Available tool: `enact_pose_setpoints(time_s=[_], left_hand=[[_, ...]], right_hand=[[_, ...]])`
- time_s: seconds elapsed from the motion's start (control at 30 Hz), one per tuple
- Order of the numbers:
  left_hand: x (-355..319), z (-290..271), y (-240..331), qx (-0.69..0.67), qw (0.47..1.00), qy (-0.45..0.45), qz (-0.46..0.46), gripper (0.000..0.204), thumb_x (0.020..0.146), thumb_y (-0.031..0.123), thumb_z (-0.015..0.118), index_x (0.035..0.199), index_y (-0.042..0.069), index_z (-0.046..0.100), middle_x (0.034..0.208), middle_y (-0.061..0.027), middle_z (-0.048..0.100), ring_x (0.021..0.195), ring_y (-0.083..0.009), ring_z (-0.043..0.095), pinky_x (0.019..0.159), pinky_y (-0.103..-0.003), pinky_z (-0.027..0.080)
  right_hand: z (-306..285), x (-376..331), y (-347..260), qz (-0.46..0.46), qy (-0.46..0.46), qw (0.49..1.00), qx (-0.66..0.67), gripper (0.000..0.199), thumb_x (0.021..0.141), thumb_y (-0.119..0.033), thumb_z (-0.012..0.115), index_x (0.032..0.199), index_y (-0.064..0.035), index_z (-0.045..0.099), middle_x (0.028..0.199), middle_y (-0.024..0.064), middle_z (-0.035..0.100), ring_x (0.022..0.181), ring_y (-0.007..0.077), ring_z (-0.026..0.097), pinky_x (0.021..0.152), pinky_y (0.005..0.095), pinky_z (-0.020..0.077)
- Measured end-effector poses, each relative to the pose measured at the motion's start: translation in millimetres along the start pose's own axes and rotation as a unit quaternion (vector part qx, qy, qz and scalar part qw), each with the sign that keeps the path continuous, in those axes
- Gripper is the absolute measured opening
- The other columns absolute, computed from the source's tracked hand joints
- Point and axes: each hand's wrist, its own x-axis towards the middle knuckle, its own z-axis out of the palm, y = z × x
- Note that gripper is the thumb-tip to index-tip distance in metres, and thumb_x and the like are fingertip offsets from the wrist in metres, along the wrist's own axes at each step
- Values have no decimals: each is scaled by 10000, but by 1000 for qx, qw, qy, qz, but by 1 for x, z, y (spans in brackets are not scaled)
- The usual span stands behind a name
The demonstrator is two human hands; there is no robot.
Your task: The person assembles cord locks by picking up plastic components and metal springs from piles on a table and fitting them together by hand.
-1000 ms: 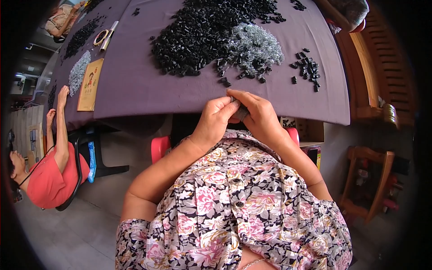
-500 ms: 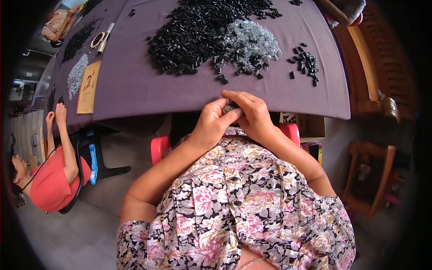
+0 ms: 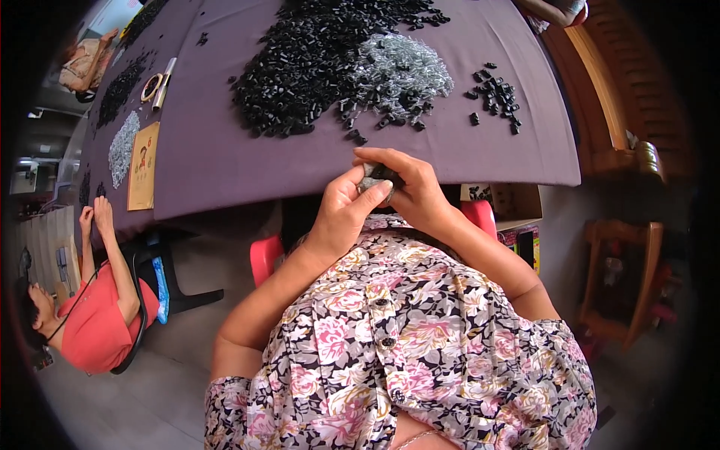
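My left hand (image 3: 343,206) and my right hand (image 3: 415,184) meet just in front of the table's near edge. Their fingers are closed together around a small black piece (image 3: 381,172), mostly hidden by the fingers. Something grey shows at the fingertips, perhaps a finger covering; I cannot tell. Beyond my hands on the cloth lies a large heap of small black plastic parts (image 3: 292,82). A pile of thin clear pieces (image 3: 405,71) rests against its right side, with some black parts mixed in. Further right is a small loose group of black parts (image 3: 496,96).
A purple-grey cloth (image 3: 202,150) covers the table. On the left lie a yellow booklet (image 3: 142,166), a tape roll (image 3: 151,88) and another clear pile (image 3: 124,150). A person in red (image 3: 109,315) sits at left, hands at the table edge. A wooden chair (image 3: 619,281) stands right.
Both hands stay together, and their grip has shifted, so more of the black piece and the grey at the fingertips shows. The whole view has shifted slightly.
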Motion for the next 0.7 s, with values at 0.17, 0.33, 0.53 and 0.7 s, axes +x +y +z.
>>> enact_pose_setpoints(time_s=[0.17,0.33,0.53,0.7], left_hand=[[0,0,-1,3,1000,-10,2,222,984,118,579,1157,-21,578,1032,3,620,919,-47,554,815,-229,467],[-2,-1,0,-15,1000,-1,-15,222,983,106,573,1162,-25,578,1046,-8,631,948,-73,585,857,-240,483],[1,-1,-2,26,1000,-1,-7,210,999,126,567,1152,-17,588,1032,-20,642,924,-78,601,838,-245,497],[5,-3,-2,65,998,10,-21,302,1014,264,566,1168,5,594,1014,-28,672,920,-95,625,834,-240,488]], right_hand=[[-6,-1,0,4,-19,1000,-15,480,764,66,672,1237,5,610,1051,139,674,952,244,664,830,332,520],[-5,-2,0,-15,-26,999,-43,492,752,62,667,1237,4,606,1053,172,668,977,294,670,842,367,523],[-5,-2,4,-50,-24,994,-93,491,725,31,693,1207,23,597,995,190,668,908,379,667,793,407,535],[-21,4,-2,29,-46,997,-49,396,821,-4,705,1208,-4,622,1018,132,685,889,206,681,767,340,547]])
